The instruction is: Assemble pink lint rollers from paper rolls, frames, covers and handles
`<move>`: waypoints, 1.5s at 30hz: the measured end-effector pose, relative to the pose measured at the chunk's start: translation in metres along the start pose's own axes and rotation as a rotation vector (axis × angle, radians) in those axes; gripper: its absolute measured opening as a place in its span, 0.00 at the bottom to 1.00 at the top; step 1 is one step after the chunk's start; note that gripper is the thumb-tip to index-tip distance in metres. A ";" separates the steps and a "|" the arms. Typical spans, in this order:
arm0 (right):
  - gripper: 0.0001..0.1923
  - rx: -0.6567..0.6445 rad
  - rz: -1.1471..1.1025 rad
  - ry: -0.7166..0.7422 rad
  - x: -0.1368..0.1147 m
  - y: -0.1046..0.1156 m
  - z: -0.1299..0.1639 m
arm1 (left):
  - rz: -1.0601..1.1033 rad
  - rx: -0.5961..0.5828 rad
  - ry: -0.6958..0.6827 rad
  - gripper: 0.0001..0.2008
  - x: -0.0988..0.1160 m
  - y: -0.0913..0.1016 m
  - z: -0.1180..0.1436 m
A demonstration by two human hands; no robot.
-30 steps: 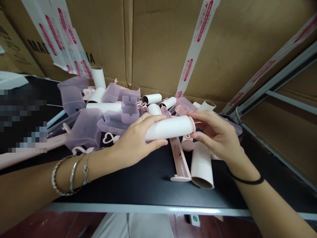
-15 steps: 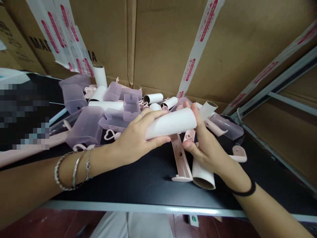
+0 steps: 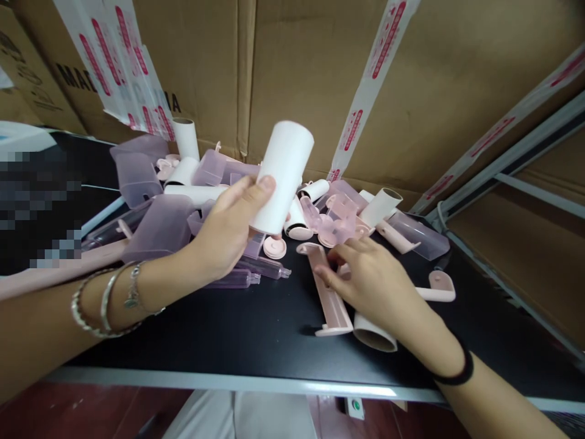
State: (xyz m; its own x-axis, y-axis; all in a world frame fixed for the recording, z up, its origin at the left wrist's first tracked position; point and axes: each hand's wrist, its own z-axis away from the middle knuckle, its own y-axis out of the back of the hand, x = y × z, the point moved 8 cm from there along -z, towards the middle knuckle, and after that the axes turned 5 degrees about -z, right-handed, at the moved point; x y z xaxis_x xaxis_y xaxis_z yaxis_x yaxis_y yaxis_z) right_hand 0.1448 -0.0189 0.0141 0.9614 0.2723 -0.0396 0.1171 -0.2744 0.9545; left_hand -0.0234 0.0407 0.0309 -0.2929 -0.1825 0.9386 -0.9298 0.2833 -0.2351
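My left hand [image 3: 233,225] grips a white lint roller refill [image 3: 284,174], tilted with its top leaning right, above the pile. Over the right part of the black table, my right hand [image 3: 379,271] reaches down with curled fingers at small pink parts. Its fingertips are partly hidden, so what they pinch cannot be made out. Just left of that hand lies a long pink holder piece [image 3: 326,289]. Partly under its palm lies another white roll [image 3: 375,332], its cardboard core facing me. Small pink caps [image 3: 275,247] and clear purple tubes [image 3: 262,266] lie below the left hand's roll.
Clear purple covers [image 3: 158,228] and more white rolls [image 3: 381,206] lie heaped along the back. Large cardboard boxes [image 3: 297,73] stand behind the table [image 3: 219,347]. A metal frame [image 3: 516,146] rises at right. The left edge is partly pixelated.
The white roll has gone from lying nearly level between both hands to tilted up in my left hand. My right hand has left it and moved down to the pink parts.
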 end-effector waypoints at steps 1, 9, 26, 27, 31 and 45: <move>0.16 -0.032 -0.006 -0.002 -0.002 -0.005 0.000 | -0.042 -0.045 0.009 0.14 -0.003 -0.004 0.002; 0.11 -0.030 -0.412 -0.116 0.010 -0.005 -0.002 | -0.557 -0.536 -0.043 0.43 -0.025 -0.038 0.039; 0.30 0.200 -0.726 0.220 -0.018 0.024 0.012 | -0.827 -0.626 -0.385 0.41 -0.021 -0.052 0.059; 0.31 0.152 -0.740 0.250 -0.020 0.023 0.013 | -0.819 -0.619 -0.379 0.41 -0.021 -0.051 0.058; 0.33 0.030 -0.743 0.314 -0.022 0.019 0.016 | -0.786 -0.628 -0.392 0.42 -0.022 -0.050 0.058; 0.43 0.028 -0.506 0.373 -0.036 0.021 0.020 | -0.819 -0.604 -0.417 0.42 -0.020 -0.049 0.058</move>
State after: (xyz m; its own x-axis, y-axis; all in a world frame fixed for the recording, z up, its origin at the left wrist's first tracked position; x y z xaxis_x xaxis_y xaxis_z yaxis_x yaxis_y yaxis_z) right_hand 0.1177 -0.0524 0.0299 0.6343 0.6770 -0.3733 0.5460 -0.0505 0.8362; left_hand 0.0148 -0.0238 0.0092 0.2046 -0.7968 0.5685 -0.6477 0.3252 0.6890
